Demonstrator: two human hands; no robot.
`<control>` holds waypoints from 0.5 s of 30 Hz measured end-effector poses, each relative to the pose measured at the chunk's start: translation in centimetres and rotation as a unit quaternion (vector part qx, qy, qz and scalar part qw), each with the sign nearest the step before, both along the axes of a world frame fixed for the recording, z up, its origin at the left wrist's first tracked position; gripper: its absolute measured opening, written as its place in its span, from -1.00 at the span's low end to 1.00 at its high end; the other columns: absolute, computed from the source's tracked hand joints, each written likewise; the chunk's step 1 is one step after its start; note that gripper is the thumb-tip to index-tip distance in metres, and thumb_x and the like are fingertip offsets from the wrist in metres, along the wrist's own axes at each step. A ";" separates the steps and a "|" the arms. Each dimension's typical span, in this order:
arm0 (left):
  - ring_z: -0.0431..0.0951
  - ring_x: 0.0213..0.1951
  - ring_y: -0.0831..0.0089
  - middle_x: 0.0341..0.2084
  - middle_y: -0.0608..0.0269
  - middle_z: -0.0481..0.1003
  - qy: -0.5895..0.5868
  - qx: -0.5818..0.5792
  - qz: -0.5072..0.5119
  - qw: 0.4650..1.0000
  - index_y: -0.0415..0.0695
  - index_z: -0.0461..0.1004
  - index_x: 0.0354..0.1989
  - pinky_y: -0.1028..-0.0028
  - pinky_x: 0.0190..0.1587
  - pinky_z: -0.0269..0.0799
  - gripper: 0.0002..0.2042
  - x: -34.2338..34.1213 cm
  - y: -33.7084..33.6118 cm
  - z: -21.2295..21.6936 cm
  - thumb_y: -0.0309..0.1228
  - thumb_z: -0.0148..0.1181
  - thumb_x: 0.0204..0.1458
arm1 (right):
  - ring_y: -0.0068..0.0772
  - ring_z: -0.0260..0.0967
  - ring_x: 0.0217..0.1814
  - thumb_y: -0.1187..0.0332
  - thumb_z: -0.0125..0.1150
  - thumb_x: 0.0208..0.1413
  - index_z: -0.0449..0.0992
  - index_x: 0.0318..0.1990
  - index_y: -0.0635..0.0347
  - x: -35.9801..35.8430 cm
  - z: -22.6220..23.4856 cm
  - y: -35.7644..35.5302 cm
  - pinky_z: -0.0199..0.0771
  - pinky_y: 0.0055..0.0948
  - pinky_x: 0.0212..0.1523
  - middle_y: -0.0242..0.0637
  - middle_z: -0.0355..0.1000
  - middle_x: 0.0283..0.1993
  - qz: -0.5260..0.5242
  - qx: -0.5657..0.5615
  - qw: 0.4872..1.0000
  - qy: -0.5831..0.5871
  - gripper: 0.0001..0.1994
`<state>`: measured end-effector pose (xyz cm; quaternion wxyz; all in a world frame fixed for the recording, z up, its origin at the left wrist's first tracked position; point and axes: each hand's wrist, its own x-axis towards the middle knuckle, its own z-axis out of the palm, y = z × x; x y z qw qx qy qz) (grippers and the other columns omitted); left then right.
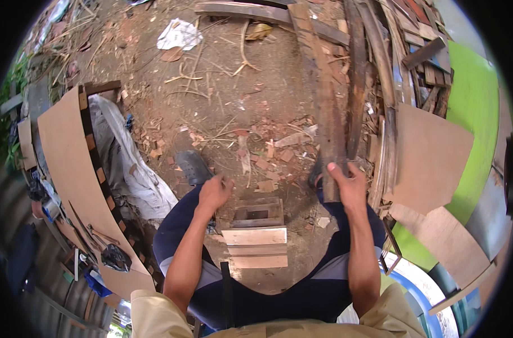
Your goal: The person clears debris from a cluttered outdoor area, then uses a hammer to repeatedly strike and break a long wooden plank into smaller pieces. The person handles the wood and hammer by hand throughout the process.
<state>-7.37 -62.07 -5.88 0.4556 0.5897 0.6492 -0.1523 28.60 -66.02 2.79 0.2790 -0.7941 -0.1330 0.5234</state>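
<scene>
My right hand [346,183] grips the near end of a long, weathered wooden plank [323,107], with the thumb on its top face and the fingers at its right edge. The plank runs away from me toward the far scrap timber. Above my left knee, my left hand [214,192] is loosely closed, fingers curled, and nothing shows in it. Between my legs stands a small wooden frame [276,211] with a rectangular opening. Pale short boards [256,235] lie against its near side.
A stack of scrap timber [355,73] lies along the right, beside a brown board [434,158] and a green panel [470,112]. On the left, a curved wooden panel [70,163] holds hand tools [101,236] and a black plastic bag [116,258]. Wood chips litter the dirt floor [138,73].
</scene>
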 end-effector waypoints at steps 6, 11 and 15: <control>0.60 -0.35 -0.06 -0.52 -0.04 0.58 0.003 0.109 0.043 0.993 -0.16 0.54 -0.27 0.08 -0.27 0.47 -0.75 -4.5 5.5 2.3 -0.21 0.20 0.11 | -0.45 0.53 -0.37 0.25 0.39 0.13 0.51 -0.02 0.46 -2.2 -0.3 1.5 0.52 -0.46 -0.38 -0.16 0.57 -0.29 -0.016 0.027 0.999 0.005 -0.58; 0.59 -0.43 0.01 -0.57 0.02 0.54 0.005 0.202 0.068 0.977 -0.16 0.55 -0.25 0.13 -0.36 0.42 -0.71 -6.3 7.5 4.1 -0.16 0.22 0.11 | -0.45 0.52 -0.41 0.20 0.44 0.09 0.52 -0.05 0.44 -3.0 -0.3 1.5 0.51 -0.47 -0.39 -0.16 0.57 -0.31 -0.017 0.029 0.999 0.025 -0.55; 0.57 -0.47 0.11 -0.60 0.09 0.52 0.011 0.243 0.081 0.967 -0.16 0.56 -0.21 0.21 -0.36 0.42 -0.67 -8.3 6.2 5.6 -0.11 0.23 0.11 | -0.48 0.52 -0.34 0.20 0.46 0.06 0.55 -0.08 0.45 -4.9 -1.2 0.1 0.50 -0.49 -0.28 -0.20 0.58 -0.30 0.014 0.078 0.997 0.006 -0.55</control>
